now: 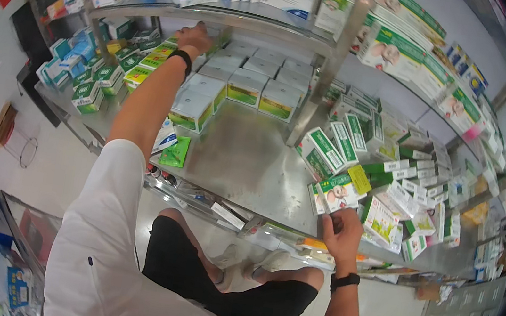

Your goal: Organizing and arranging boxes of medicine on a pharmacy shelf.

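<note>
My left hand (195,37) reaches to the back of the metal shelf (245,142), above the far end of a row of yellow-green medicine boxes (154,60). What its fingers touch is hidden. To its right stand white cartons with green lower panels (245,86), stacked close together. At the shelf's front edge, my right hand (343,233) has curled fingers and a thumb set apart, with nothing visible between them. It is right by a green-and-white box with a child's picture (338,193). A yellow packet (359,179) lies against that box.
A steel post (324,81) divides the shelf. Green-and-white boxes (393,192) lie in a loose heap at right. Dark green boxes (88,96) stand at left, and a green sachet (175,151) lies near the front edge. An upper shelf (234,17) overhangs the back.
</note>
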The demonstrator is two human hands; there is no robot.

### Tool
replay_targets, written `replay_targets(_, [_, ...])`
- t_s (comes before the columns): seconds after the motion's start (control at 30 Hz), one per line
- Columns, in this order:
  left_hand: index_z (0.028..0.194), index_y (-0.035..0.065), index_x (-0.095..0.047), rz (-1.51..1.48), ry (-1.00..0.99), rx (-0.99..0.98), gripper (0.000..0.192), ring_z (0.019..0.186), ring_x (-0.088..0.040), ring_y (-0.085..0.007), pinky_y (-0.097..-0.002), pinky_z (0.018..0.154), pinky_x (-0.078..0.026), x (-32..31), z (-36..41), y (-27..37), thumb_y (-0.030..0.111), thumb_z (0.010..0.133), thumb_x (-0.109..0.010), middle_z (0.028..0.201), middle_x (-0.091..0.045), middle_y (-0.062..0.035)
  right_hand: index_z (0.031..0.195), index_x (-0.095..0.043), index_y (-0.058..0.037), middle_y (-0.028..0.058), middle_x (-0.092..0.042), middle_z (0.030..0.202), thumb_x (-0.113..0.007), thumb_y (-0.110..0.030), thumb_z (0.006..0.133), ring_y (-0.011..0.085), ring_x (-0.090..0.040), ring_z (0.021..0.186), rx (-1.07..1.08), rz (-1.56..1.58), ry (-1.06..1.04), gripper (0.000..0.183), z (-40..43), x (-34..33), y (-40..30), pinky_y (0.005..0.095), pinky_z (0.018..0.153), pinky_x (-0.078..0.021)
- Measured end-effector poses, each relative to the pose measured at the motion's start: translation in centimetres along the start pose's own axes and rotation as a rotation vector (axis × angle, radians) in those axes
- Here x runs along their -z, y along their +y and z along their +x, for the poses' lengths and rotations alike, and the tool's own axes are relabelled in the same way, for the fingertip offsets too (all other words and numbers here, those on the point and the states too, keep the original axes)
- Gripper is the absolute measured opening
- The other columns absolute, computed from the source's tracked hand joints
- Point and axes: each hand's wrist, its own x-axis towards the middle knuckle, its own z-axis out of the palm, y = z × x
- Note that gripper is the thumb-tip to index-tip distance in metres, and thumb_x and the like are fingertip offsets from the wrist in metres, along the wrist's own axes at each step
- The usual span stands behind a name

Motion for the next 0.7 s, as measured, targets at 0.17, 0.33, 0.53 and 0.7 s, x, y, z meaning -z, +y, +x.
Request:
replay_targets(0.17, [0.132,0.0124,-0.06,0.028,0.008,0.063,0.078,0.131,-0.047,-0.0396,-0.0484,0.109,-0.032,1.2,-2.3,1.5,0.065,0.076,-0.071,0.129,-0.062,-0.0225,0.076,-0.058,-0.0039,0.0093,-0.055,0.069,-0.076,-0.009,0.081,0.0257,-0.055,0.059,-0.065,0.024,0.015,0.019,-0.7,-0.1,0.6,0.0358,0.053,-0.0427])
replay_targets(0.33, [0.125,0.0095,-0.066,0.074,0.224,-0.09,0.078,0.126,-0.05,-0.0336,-0.0453,0.105,-0.033,3.7,-6.0,2.2,0.065,0.071,-0.074,0.124,-0.065,-0.0184,0.078,-0.058,-0.003,0.01,-0.054,0.07,-0.076,-0.009,0.082,0.0245,-0.054,0.058,-0.084,0.048,0.001,0.019,-0.4,0.0,-0.1,0.0353,0.053,-0.0429])
replay_targets(0.53, [0.119,0.0053,-0.072,0.026,0.52,-0.348,0.076,0.124,-0.05,-0.0372,-0.0499,0.105,-0.031,7.2,-8.8,2.9,0.064,0.071,-0.073,0.121,-0.068,-0.0219,0.079,-0.059,-0.0028,0.0103,-0.055,0.07,-0.075,-0.012,0.084,0.0246,-0.055,0.058,-0.032,0.039,0.013,0.02,-0.3,-0.3,0.7,0.0363,0.055,-0.0439])
replay_targets(0.7, [0.116,-0.0008,-0.071,-0.074,0.241,-0.281,0.083,0.122,-0.055,-0.0411,-0.0514,0.107,-0.035,10.1,-11.9,3.8,0.067,0.068,-0.074,0.118,-0.068,-0.0257,0.079,-0.059,-0.0032,0.0108,-0.056,0.07,-0.076,-0.015,0.084,0.0256,-0.056,0.06,-0.008,0.044,0.042,0.021,-0.5,-0.7,0.9,0.037,0.056,-0.0453])
